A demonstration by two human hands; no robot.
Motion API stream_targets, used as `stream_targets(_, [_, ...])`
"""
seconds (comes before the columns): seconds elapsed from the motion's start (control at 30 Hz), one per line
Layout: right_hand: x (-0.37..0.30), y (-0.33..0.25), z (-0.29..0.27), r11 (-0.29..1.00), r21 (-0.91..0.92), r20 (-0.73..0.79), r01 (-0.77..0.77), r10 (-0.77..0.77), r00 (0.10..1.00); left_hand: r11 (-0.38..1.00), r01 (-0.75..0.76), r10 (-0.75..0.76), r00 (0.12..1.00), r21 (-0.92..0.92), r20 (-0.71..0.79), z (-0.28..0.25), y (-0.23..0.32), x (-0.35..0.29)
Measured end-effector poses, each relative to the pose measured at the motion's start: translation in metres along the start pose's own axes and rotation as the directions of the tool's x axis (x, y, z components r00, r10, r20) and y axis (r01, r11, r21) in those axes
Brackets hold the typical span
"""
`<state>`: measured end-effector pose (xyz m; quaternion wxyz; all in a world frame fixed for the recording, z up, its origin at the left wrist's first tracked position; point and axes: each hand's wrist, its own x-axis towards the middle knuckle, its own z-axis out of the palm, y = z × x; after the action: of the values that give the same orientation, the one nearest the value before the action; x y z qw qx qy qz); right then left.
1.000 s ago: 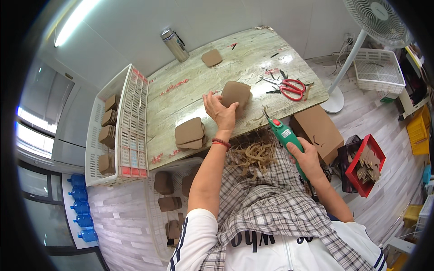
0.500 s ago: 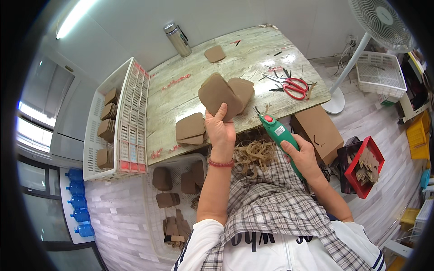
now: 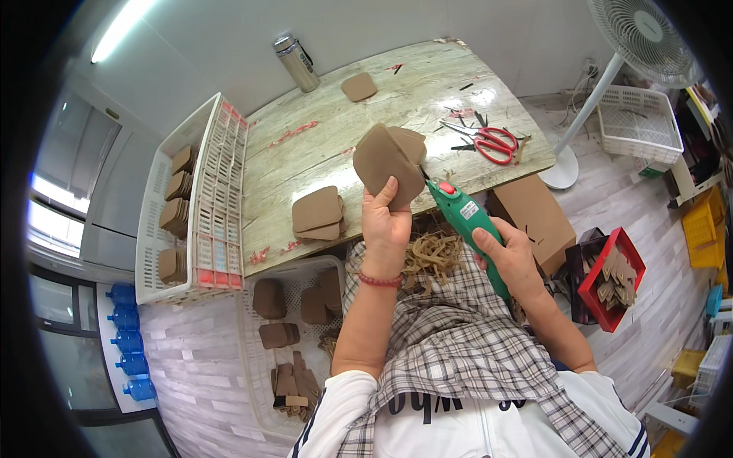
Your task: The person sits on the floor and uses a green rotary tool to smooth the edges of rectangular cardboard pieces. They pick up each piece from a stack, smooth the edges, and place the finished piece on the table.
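Note:
My left hand [image 3: 386, 233] is closed on a brown rounded-square pad [image 3: 385, 164], thumb on its near face. Against the pad's right edge sits the tip of green electric scissors [image 3: 467, 214] with a red button. My right hand [image 3: 510, 258] is wrapped around their body. Behind the held pad, more brown pad pieces [image 3: 413, 143] show in part. A small stack of pads [image 3: 318, 212] lies at the table's near edge, left of my left hand. Tan trimmings [image 3: 431, 256] are heaped on my checked apron below the hands.
Red-handled scissors [image 3: 496, 145] lie among dark scraps on the table [image 3: 290, 168]. At the back are a single pad [image 3: 359, 87] and a steel flask [image 3: 296, 63]. White crates [image 3: 221, 191] hold pads at left. A red box [image 3: 643, 269], a carton [image 3: 534, 217] and a fan [image 3: 649, 30] stand right.
My left hand has moved right and turned the pad, bringing its edge to the tip of the electric scissors. My right hand has shifted slightly left.

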<state>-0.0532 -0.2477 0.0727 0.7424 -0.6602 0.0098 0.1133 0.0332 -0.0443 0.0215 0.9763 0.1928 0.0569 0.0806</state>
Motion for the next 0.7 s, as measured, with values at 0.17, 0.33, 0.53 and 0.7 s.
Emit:
stream_targets(0.17, [0.004, 0.0, -0.002, 0.999, -0.035, -0.021, 0.02, -0.021, 1.0, 0.997, 0.051, -0.053, 0.998, 0.06, 0.037, -0.004, -0.009, -0.007])
stream_targets(0.33, [0.009, -0.002, -0.004, 0.997, -0.066, -0.064, 0.037, -0.042, 0.997, 0.992, 0.089, -0.095, 0.994, 0.084, 0.06, -0.006, -0.019, -0.017])
stream_targets(0.53, [0.011, -0.008, -0.008, 0.999, -0.027, -0.071, 0.029, -0.031, 0.997, 0.982, 0.099, -0.11, 0.992, 0.16, 0.063, -0.012, -0.027, -0.023])
stream_targets(0.7, [0.006, -0.014, -0.018, 1.0, -0.006, -0.042, 0.007, -0.007, 0.999, 0.959, 0.093, -0.128, 0.985, 0.268, 0.115, -0.021, -0.021, -0.019])
